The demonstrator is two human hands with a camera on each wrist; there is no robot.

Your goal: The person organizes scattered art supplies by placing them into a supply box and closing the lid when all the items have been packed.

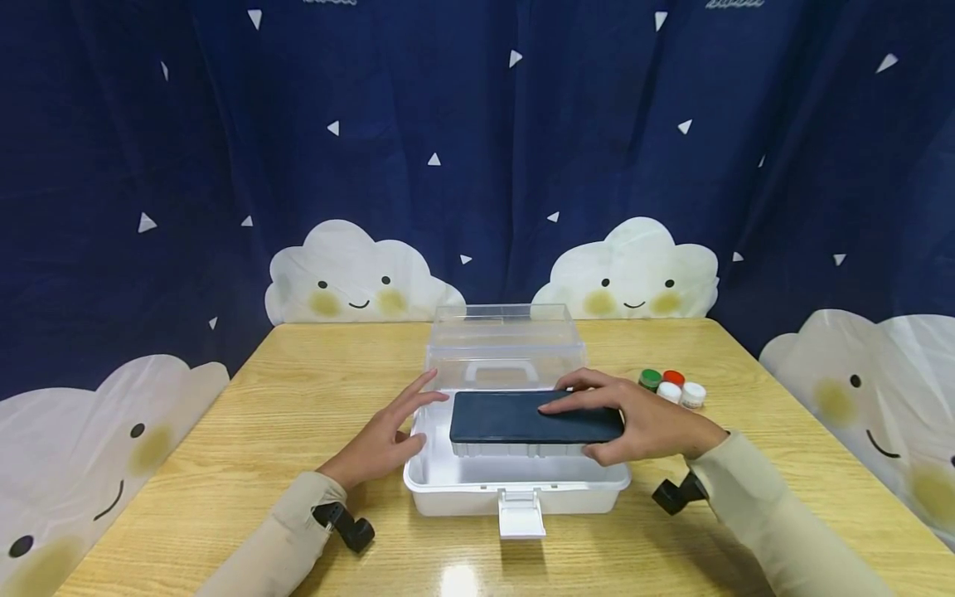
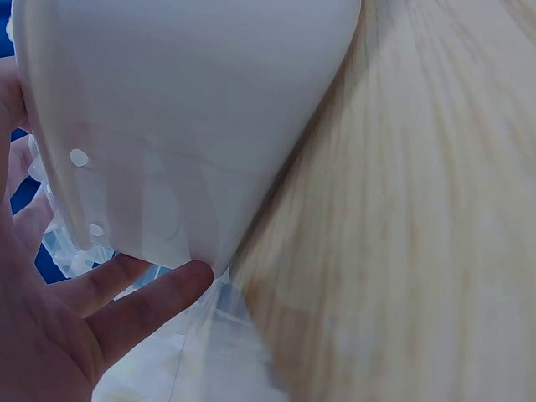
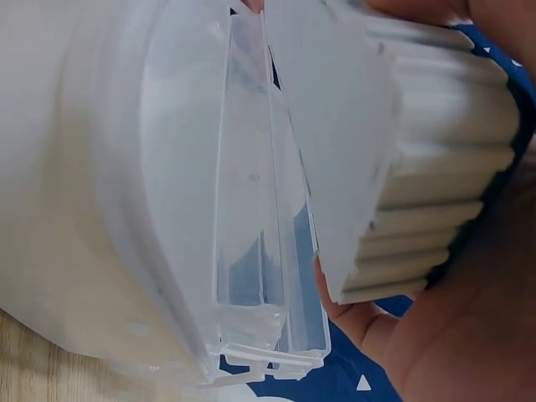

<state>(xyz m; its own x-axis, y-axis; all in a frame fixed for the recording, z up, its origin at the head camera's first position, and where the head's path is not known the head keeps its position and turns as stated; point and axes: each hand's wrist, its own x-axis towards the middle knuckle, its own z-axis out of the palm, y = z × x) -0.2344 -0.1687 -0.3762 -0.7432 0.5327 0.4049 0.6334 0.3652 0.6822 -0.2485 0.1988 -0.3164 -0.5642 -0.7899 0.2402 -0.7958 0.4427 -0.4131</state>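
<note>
Rectangular case (image 1: 507, 419), flat dark top, pale fluted sides, sits over open glossy white plastic box (image 1: 448, 502); right hand (image 1: 642, 419) grips it. Left hand (image 1: 384, 439): fingers spread, touching box. Clear lid (image 1: 507, 332) stands raised behind. Only right wrist view shows case's flat pale underside; only left wrist, box's round side spots.

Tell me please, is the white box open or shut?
The white box is open: its clear lid stands raised behind it, the front latch is unfastened, and the white inside shows around the dark-topped case.
</note>
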